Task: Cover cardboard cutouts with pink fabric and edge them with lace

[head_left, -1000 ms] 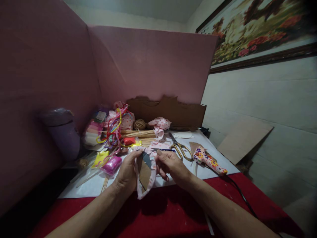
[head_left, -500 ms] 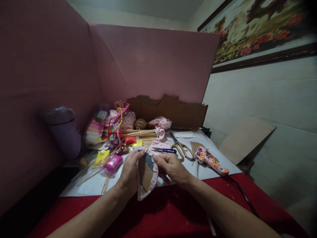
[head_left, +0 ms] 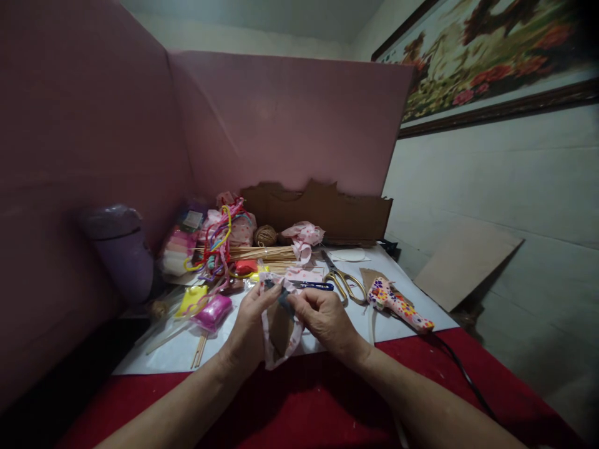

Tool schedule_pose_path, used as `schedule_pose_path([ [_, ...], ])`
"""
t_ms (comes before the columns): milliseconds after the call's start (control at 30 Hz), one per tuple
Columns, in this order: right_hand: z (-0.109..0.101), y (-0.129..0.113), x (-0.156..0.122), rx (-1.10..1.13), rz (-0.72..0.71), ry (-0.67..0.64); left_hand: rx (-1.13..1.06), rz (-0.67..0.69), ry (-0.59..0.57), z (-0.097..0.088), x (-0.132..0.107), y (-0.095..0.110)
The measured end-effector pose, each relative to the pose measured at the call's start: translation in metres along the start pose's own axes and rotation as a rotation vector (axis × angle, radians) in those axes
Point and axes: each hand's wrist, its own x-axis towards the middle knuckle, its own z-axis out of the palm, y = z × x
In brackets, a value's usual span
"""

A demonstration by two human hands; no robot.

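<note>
Between my hands is a piece of cardboard with pale pink spotted fabric folded round its edge and a grey-blue patch on its upper part. My left hand grips its left side, thumb at the top edge. With thumb and fingers, my right hand pinches the upper right edge; some fingertips are hidden behind the piece. Just beyond the hands lie thread snips with dark blue handles. Gold-handled scissors rest to the right of them, and a flower-patterned glue gun lies farther right.
At the back left are a tangle of coloured pipe cleaners, a bundle of wooden sticks and a ball of twine. Magenta and yellow packets lie left. Torn cardboard stands behind. A black cord trails right.
The fabric-edged cardboard has shifted slightly right and been tipped, so it looks shorter. My left thumb has moved right along its top edge, and my right hand has stayed at the upper right edge.
</note>
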Motion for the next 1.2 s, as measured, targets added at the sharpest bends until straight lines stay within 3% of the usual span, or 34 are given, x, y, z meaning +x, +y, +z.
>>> schedule_pose_path([
  [100,-0.003,-0.003,0.0,-0.02,-0.01,0.067,-0.007,-0.036,-0.027,-0.001,0.001,-0.002],
  [233,-0.006,-0.001,0.0,0.082,-0.004,0.038,0.005,-0.09,-0.046,-0.006,0.004,0.001],
  [433,-0.008,0.0,-0.002,0.224,0.05,0.086,-0.14,-0.325,-0.166,-0.012,0.005,0.011],
  [600,-0.007,-0.008,-0.005,0.185,-0.048,0.011,-0.201,-0.392,-0.356,-0.015,0.003,0.012],
  [700,-0.007,-0.01,-0.006,0.145,-0.077,0.03,-0.215,-0.412,-0.446,-0.016,0.002,0.011],
  [1033,-0.011,-0.012,-0.008,-0.113,-0.25,0.265,-0.258,-0.582,-0.592,-0.016,0.001,0.01],
  [1200,-0.01,-0.012,-0.007,-0.117,-0.343,0.254,-0.287,-0.557,-0.598,-0.02,0.003,0.007],
])
